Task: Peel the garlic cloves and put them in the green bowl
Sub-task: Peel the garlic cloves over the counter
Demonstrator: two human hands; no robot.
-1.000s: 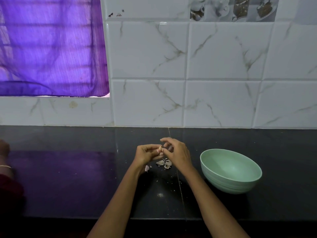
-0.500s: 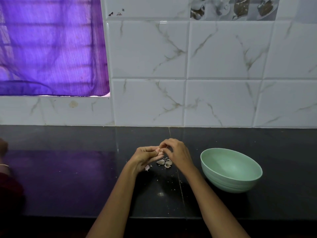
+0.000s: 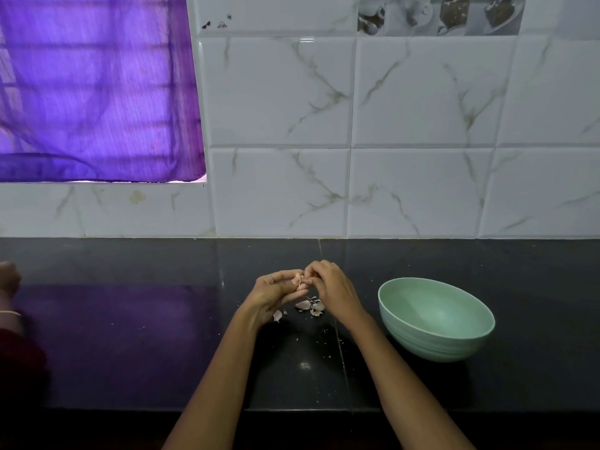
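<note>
Two hands meet above the middle of the black worktop (image 3: 130, 336), between its back edge at the tiled wall (image 3: 279, 125) and its front edge. The left hand (image 3: 276, 295) is turned palm up with its fingers curled, and pinches a small pale garlic clove (image 3: 300, 282) at the fingertips. The right hand (image 3: 334, 292), knuckles up and fingers bent, pinches the same clove from the other side, so the fingertips of both hands touch at it. Directly below the hands, loose garlic skins (image 3: 310, 306) lie on the worktop, with one further flake (image 3: 277, 316) beside the left wrist and fine crumbs scattered toward the front edge. The green bowl (image 3: 406, 332) stands on the worktop just to the right of the right forearm, apart from it, its mouth tilted toward the camera; its visible interior shows bare green. A purple curtain (image 3: 97, 92) hangs above the back left part of the worktop. At the left edge part of another person's arm (image 3: 8, 284) shows, blurred.
</note>
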